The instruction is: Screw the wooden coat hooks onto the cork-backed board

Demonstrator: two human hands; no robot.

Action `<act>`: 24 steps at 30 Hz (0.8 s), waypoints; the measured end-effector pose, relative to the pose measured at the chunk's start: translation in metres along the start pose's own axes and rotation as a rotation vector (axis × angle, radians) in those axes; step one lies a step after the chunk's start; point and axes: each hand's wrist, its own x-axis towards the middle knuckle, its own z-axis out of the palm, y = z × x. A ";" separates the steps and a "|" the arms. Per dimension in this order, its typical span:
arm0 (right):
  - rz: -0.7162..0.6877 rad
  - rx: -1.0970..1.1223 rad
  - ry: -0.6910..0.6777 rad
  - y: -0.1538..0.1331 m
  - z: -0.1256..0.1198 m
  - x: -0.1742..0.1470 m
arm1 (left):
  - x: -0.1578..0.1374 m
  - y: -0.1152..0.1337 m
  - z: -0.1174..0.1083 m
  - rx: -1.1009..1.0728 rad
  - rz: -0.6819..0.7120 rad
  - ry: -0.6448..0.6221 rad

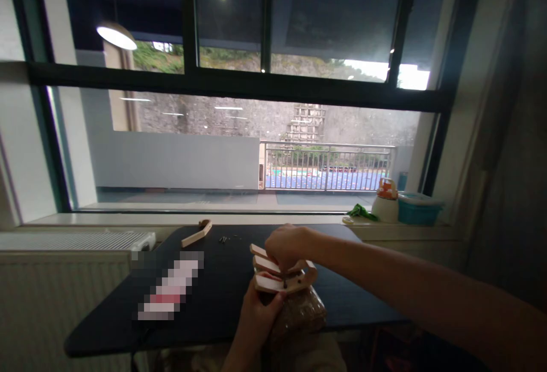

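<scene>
Right forearm point(397, 275) foremost — both hands point(256, 310) at slatted wooden piece point(268, 284).

Easiest way through on the black table point(217, 309) is the strip between the pixelated patch point(171, 292) and the left hand point(257, 310) — decent room for a hand there. Toward the back you've got a loose wooden piece point(195, 237) and some tiny parts point(223, 240) to dodge, and the right forearm point(384, 271) pretty much walls off the right side, with the held wooden pieces point(267, 282) plugging the middle.
</scene>
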 end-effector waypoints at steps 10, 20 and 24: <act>0.001 0.094 -0.040 0.004 0.011 0.017 | -0.001 0.008 -0.002 0.046 -0.019 -0.032; 0.052 0.222 -0.127 0.028 0.014 0.014 | 0.000 0.007 -0.002 0.011 -0.015 -0.028; 0.061 0.123 -0.012 0.017 0.007 -0.008 | 0.001 0.003 -0.002 0.024 -0.049 -0.027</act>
